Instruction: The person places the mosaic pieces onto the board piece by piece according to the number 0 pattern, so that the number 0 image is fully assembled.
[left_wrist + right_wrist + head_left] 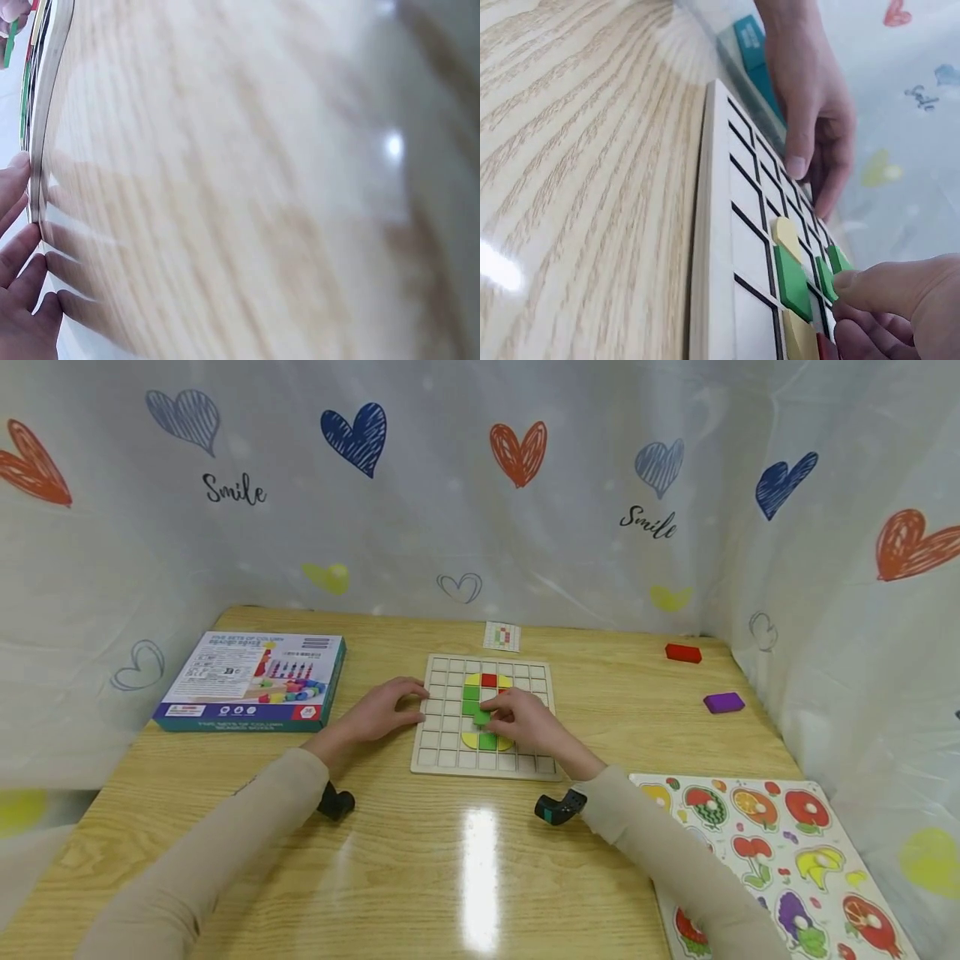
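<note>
A pale wooden grid board (pixel 446 739) lies on the table, with green, yellow and red pieces set in its middle cells. My right hand (pixel 522 720) is over the board and pinches a green square tile (pixel 481 717) between thumb and fingers. In the right wrist view the held green tile (pixel 825 280) is tilted close above the cells. Beside the board's left edge is my left hand (pixel 381 708), its thumb and fingertips touching the rim. The left wrist view shows these fingers (pixel 19 259) along the board's side. Cells beneath the right hand are partly hidden.
A small pattern card (pixel 502 637) lies behind the board. At left is a boxed bead set (pixel 251 681). A red block (pixel 683 653) and a purple block (pixel 723 702) sit at the right, with a fruit puzzle board (pixel 780 814) at the front right, partly under the right forearm.
</note>
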`<state>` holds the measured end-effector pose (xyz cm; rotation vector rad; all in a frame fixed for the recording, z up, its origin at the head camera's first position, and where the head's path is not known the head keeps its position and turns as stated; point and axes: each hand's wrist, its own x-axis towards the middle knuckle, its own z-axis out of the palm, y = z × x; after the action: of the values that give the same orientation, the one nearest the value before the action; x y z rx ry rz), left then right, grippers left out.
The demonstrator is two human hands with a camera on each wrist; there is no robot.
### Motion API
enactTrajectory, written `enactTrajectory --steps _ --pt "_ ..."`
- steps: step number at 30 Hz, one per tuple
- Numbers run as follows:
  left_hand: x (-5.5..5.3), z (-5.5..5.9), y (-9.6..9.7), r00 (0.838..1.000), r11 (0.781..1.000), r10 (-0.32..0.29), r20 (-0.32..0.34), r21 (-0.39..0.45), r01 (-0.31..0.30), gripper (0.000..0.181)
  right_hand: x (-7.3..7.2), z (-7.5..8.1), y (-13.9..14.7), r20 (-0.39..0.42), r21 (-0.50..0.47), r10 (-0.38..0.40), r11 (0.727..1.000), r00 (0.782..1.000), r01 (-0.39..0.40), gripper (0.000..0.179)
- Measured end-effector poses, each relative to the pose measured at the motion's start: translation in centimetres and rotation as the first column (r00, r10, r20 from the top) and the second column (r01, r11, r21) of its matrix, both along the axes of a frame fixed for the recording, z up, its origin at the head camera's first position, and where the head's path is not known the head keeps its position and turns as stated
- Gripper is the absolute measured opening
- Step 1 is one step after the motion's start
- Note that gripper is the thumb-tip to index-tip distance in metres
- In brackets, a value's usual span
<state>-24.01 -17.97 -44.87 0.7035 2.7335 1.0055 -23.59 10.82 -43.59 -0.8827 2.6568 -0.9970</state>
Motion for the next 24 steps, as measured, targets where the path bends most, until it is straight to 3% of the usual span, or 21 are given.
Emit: enactTrajectory --steps 24 --pt "0.0 0.1 0.1 1.0 1.0 0.007 0.017 -0.005 -0.007 0.038 0.3 -0.1 -1.6 -0.014 0.055 0.027 0.998 1.0 -0.026 0.029"
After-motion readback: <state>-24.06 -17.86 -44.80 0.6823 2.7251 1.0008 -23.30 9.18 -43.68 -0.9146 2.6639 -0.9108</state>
